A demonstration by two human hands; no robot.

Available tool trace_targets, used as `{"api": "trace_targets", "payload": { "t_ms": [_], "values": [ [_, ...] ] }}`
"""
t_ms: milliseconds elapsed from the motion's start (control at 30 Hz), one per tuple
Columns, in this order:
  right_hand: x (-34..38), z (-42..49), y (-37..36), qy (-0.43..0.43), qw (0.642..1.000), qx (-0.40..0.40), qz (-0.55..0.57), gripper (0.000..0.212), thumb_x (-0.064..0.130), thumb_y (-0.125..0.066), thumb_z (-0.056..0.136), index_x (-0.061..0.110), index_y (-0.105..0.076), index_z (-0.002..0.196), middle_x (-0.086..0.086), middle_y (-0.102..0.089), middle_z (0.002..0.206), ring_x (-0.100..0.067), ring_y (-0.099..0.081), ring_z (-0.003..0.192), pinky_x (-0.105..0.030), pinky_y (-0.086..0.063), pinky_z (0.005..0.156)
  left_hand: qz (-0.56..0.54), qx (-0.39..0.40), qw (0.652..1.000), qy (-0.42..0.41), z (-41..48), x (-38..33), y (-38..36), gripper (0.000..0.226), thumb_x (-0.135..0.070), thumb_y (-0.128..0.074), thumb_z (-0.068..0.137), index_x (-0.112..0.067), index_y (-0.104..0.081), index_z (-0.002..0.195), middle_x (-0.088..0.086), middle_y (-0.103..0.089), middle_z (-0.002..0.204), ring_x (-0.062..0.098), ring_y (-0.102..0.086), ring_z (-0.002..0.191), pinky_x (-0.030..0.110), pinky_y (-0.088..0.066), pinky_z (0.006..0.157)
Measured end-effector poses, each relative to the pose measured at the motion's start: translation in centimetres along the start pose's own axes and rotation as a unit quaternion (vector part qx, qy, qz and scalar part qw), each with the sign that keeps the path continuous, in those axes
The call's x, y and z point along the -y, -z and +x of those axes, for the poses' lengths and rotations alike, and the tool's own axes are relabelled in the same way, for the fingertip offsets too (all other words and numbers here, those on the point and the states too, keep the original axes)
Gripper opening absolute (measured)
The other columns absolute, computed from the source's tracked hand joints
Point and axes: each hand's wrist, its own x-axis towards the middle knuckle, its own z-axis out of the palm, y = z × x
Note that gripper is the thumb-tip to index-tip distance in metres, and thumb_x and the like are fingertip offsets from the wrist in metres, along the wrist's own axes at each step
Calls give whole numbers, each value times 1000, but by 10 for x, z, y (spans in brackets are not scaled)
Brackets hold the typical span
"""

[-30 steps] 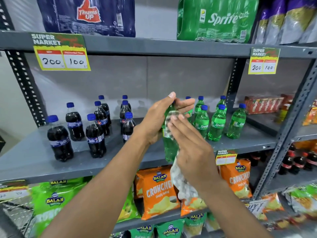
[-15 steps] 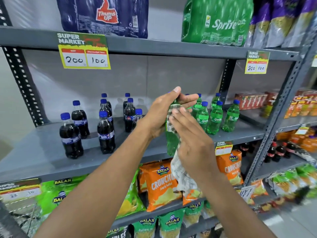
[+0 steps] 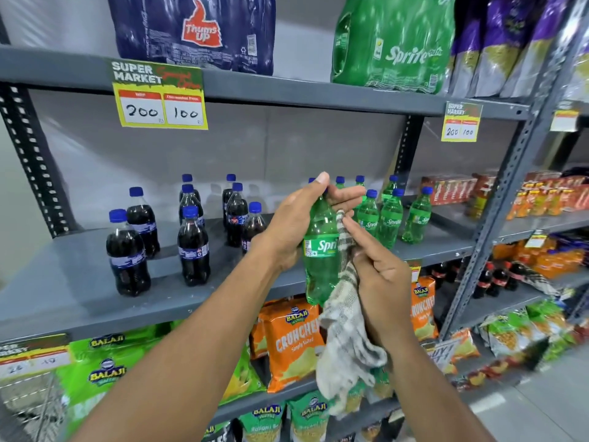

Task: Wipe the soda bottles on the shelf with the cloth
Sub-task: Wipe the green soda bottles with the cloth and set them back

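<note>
The left hand (image 3: 296,224) still grips the Sprite bottle (image 3: 320,250); the right hand's (image 3: 381,282) cloth-pinching fingers (image 3: 357,234) have slid lower, baring its label.

The top level carries a shrink-wrapped Thums Up pack (image 3: 194,30), a shrink-wrapped Sprite pack (image 3: 393,43) to its right, and purple-and-gold bags (image 3: 497,43) beyond that. A yellow price tag (image 3: 159,95) marked 200 and 100 hangs from that level's front edge; a smaller price tag (image 3: 461,122) hangs further right. The lower level holds green Balaji bags (image 3: 105,371) at left and orange Crunchex bags (image 3: 291,336) beside them. Red cartons (image 3: 449,189) stand in the adjoining bay.
</note>
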Motion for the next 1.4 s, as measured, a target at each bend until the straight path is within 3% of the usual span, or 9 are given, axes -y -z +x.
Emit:
{"api": "trace_targets", "payload": {
  "t_ms": [267,367,533,667,767,933,1133,1233,1400],
  "values": [
    [-27,-34,15,-81,996,15,33,60,-2,-51,101,54,-66,119,29,-65,127,6,-56,124,-9,-43,100,-29,-17,999,-16,14,-2,1,35,-33,-47,106,-9,-59,84,27,-69,126,34,-65,124,44,-48,108],
    [-30,-16,22,-97,994,8,58,58,-1,-50,102,53,-68,116,25,-67,126,2,-58,123,-23,-47,105,-22,-16,1000,-15,20,5,-3,36,-33,-45,107,-9,-58,85,26,-69,127,33,-64,124,42,-49,107],
    [-22,13,32,96,992,-2,-81,50,-5,-47,98,30,-64,129,15,-63,134,3,-52,131,-18,-41,108,11,-32,999,-10,30,22,-17,41,-35,-46,106,-14,-70,81,19,-73,123,30,-67,121,36,-55,99],
    [-41,1,34,304,902,77,-297,47,-12,-40,89,-1,-63,128,-11,-60,138,-25,-47,139,-37,-39,115,19,-65,998,-20,44,24,-23,38,-35,-46,105,-11,-62,80,19,-74,121,29,-69,119,37,-55,100],
    [-52,-6,42,316,879,92,-345,48,-13,-40,86,-4,-63,127,-13,-60,138,-29,-45,139,-42,-40,114,47,-83,995,-29,53,29,-30,41,-38,-48,102,-16,-69,74,18,-74,121,27,-69,118,36,-54,101],
    [-46,32,50,302,903,33,-305,45,-15,-42,89,-5,-61,128,-15,-60,137,-31,-48,137,-43,-39,115,70,-75,994,-22,62,41,-41,43,-40,-50,101,-19,-76,74,16,-74,121,28,-68,119,39,-51,105],
    [-65,21,59,345,853,94,-381,47,-15,-44,83,-6,-66,124,-16,-66,131,-32,-47,137,-39,-33,119,68,-108,991,-44,72,41,-44,49,-34,-45,106,-20,-75,70,17,-75,118,28,-70,116,37,-54,101],
    [-76,19,71,339,873,105,-335,49,-15,-43,83,-5,-63,127,-16,-64,132,-31,-44,140,-43,-39,115,87,-116,987,-63,76,44,-47,52,-34,-44,106,-23,-78,68,17,-74,120,26,-69,118,36,-53,103],
    [-70,62,75,301,934,28,-191,41,-12,-40,92,-7,-60,128,-14,-59,136,-29,-51,135,-42,-42,113,78,-118,987,-72,81,52,-50,45,-33,-47,106,-18,-73,73,22,-73,121,30,-69,118,34,-57,93]
  ]
}}
